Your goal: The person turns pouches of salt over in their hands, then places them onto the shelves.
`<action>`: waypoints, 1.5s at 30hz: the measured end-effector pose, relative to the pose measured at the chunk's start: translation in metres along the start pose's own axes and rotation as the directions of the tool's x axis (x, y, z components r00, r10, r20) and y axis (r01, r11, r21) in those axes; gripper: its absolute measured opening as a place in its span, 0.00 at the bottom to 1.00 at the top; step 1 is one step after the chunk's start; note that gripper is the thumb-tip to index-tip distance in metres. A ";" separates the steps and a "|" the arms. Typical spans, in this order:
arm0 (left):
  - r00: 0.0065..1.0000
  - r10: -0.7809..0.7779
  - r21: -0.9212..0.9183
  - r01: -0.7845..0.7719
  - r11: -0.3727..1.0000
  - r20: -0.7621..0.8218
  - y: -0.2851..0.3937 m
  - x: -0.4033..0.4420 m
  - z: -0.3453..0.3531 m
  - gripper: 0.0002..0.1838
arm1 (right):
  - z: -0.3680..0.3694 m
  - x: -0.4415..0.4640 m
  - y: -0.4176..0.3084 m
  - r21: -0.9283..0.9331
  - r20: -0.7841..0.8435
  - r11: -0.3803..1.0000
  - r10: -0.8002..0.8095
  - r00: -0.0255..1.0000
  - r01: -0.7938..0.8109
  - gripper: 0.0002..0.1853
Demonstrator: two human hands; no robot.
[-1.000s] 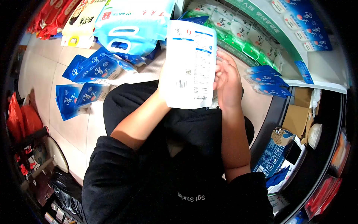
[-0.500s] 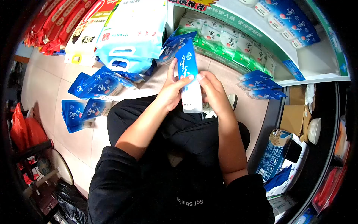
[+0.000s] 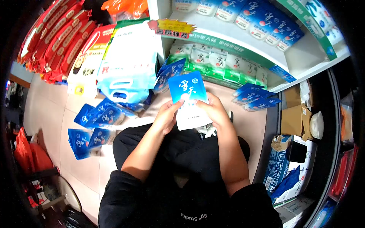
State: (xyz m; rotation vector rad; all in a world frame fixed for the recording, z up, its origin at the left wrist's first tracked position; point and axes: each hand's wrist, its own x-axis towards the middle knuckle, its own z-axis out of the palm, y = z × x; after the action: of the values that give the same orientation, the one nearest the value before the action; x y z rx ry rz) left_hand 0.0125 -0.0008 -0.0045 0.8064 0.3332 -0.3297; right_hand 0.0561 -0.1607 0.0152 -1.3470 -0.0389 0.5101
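A blue-and-white pouch is held upright over my lap, its blue printed front towards me. My left hand grips its left edge, thumb on the front. On the opposite edge, my right hand holds it the same way, fingers mostly behind. Similar blue pouches lie on the floor to the left, with a further pair nearer me. Behind the held pouch, more blue pouches lean by the shelf. Another small group rests on the floor at the right.
White shelving holds blue pouches above and green-and-white bags below. Large bags and red packs stand at the back left. An opened carton and a white bowl sit at the right.
The pouch has gone from its white printed back, through a narrow turned view, to its blue front facing me. Both hands now grip its sides. The view has shifted, showing more of the shelves.
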 end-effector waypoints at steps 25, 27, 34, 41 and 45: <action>0.890 0.302 0.684 -0.455 0.570 0.341 0.070 0.029 0.163 0.19 | -0.077 -0.048 -0.155 -0.596 0.013 0.757 -0.325 0.946 0.268 0.39; 0.910 0.267 0.747 -0.412 0.521 0.316 0.083 0.051 0.175 0.19 | -0.088 -0.031 -0.165 -0.645 0.044 0.679 -0.425 0.904 0.351 0.38; 0.856 0.383 0.777 -0.492 0.393 0.348 0.119 0.119 0.225 0.19 | -0.128 0.053 -0.201 -0.805 0.018 0.436 -0.660 0.751 0.402 0.35; 0.851 0.435 0.740 -0.490 0.460 0.293 0.139 0.206 0.231 0.17 | -0.128 0.099 -0.225 -0.962 -0.142 0.268 -0.645 0.751 0.048 0.33; 0.784 0.546 0.707 -0.564 0.426 0.296 0.138 0.244 0.226 0.19 | -0.142 0.140 -0.216 -0.980 -0.109 0.193 -0.735 0.670 0.052 0.29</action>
State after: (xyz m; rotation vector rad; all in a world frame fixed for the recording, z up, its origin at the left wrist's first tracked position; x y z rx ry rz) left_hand 0.3250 -0.1185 0.1306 1.7245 -0.1566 0.1991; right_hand 0.2969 -0.2671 0.1462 -2.5403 -0.2516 -0.6397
